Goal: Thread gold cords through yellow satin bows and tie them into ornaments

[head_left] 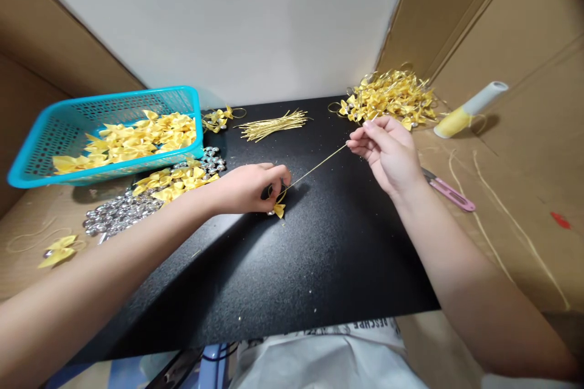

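My left hand (249,187) rests on the black mat (319,267) of the table, its fingers closed around a small yellow ribbon bow (278,209) that touches the mat just below my fingertips. My right hand (387,155) is raised above the mat, thumb and fingers pinched on the far end of a thin gold cord (319,165). The cord runs taut and slanting from that pinch down to the bow in my left hand.

Left of my left hand lies a loose heap of yellow bows (176,179), and beside it a spread of small silver beads (116,213). Behind these stands a turquoise basket (41,146) holding more yellow bows. One bow with a cord loop (58,249) lies apart on the brown cardboard at the far left.

At the back of the mat lies a bundle of cut gold cords (272,124). Behind my right hand sits a pile of finished bows with loops (392,97). To its right lies a spool of gold cord (468,110) on its side, and near my right wrist lies a pink thread snipper (449,191).
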`<state>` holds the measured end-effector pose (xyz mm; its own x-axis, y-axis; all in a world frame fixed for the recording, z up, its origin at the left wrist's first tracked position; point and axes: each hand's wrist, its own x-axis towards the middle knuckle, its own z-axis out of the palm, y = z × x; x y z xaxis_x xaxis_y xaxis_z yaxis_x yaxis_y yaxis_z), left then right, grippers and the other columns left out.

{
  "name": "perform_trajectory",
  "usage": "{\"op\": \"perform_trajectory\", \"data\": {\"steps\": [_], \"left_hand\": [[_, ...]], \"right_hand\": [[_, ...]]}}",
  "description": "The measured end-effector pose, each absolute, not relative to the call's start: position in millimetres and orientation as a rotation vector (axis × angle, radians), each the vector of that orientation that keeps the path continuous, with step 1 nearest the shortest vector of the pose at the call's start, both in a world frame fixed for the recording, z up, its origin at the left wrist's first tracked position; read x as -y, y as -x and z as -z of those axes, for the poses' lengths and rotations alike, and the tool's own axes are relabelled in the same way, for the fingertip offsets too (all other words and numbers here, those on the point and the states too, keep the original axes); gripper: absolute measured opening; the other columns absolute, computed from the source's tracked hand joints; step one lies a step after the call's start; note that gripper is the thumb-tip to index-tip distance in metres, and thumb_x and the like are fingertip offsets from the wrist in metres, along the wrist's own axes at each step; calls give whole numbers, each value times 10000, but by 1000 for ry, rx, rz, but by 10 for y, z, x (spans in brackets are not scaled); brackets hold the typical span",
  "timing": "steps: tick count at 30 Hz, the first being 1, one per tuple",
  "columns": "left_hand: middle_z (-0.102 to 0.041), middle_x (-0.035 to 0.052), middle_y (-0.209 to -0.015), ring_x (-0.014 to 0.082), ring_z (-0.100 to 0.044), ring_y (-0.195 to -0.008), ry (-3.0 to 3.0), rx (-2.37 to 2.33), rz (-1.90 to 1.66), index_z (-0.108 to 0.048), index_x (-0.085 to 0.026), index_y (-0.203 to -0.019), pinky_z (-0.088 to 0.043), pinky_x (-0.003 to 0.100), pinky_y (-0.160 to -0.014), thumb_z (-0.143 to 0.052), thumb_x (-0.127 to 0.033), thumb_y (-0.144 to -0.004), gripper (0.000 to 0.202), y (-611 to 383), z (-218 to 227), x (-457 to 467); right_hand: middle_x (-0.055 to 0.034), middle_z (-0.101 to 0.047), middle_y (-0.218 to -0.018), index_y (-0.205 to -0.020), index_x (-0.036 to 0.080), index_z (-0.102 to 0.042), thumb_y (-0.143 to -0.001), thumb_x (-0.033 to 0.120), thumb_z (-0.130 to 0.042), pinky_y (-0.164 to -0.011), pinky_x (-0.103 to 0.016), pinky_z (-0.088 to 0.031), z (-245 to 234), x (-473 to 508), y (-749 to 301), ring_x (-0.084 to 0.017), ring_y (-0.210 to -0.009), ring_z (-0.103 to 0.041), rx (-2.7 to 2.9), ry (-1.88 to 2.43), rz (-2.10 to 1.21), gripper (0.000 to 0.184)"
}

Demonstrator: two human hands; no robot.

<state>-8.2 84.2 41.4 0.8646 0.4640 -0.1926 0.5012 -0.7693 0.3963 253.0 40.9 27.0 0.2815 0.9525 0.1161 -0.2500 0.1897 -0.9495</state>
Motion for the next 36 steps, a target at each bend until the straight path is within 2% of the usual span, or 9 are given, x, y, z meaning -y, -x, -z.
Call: {"op": "perform_trajectory", "data": {"steps": [21,29,36], "left_hand": [[-652,-39,-758,126,-579,-696,-2436,-616,102,-446,-208,-876,-392,238,-679,-569,-69,-713,248,88,-386,-786],[-660,-28,-756,116,-579,-656,-2355,-592,111,-448,-201,-857,-388,230,-632,-540,-94,-723,194,80,-382,-753],[-665,-37,-742,111,-573,-639,-2332,-576,86,-441,-204,-860,-386,228,-631,-538,-83,-719,210,87,-367,-745]], "right_hand": [[69,-690,-727,-799,233,-490,-896,296,-588,-692,-217,-576,-233,-485,-2623,-82,-685,-700,938,1023,-865,152],[71,-681,-723,-792,231,-474,-902,288,-580,-700,-212,-565,-227,-534,-2614,-77,-682,-696,947,1014,-850,163],[63,-671,-729,-783,232,-458,-905,341,-577,-714,-218,-559,-269,-590,-2619,-80,-706,-696,958,1083,-813,202]]}}
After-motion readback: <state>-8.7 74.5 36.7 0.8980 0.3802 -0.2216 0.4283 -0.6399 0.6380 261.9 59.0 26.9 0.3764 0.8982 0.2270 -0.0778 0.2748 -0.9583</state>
